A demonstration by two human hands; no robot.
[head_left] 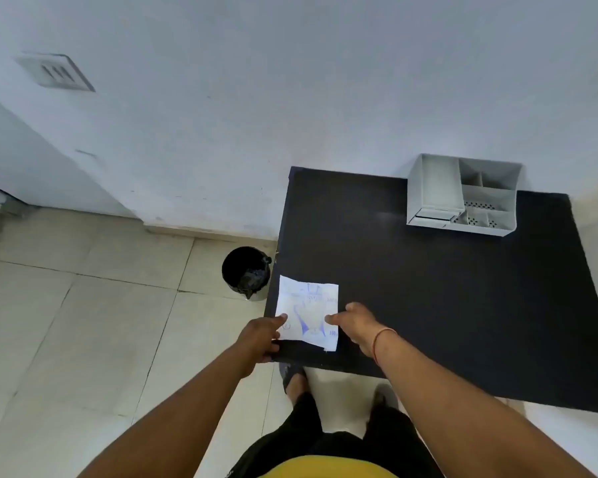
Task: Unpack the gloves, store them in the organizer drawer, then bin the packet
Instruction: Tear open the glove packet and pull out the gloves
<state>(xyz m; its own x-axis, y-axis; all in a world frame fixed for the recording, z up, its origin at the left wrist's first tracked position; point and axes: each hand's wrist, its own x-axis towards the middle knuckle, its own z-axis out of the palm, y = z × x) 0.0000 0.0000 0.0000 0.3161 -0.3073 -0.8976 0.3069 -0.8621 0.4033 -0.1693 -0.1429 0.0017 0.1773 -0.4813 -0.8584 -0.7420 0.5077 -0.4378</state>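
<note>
White glove packet (308, 312) lies unopened on the worktop (428, 288), left hand (261, 338) and right hand (358, 322) pinching its sides; unpacking, storing and binning all remain.

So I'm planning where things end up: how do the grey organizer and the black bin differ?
The organizer is pale grey, boxy and split into compartments; the bin is black, round and a single cavity with a dark liner. The organizer sits on the black table by the wall; the bin stands on the floor beside the table. Both are open-topped.

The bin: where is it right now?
In the head view the bin stands on the floor, just off the black table's left edge, beyond the glove packet.
</note>
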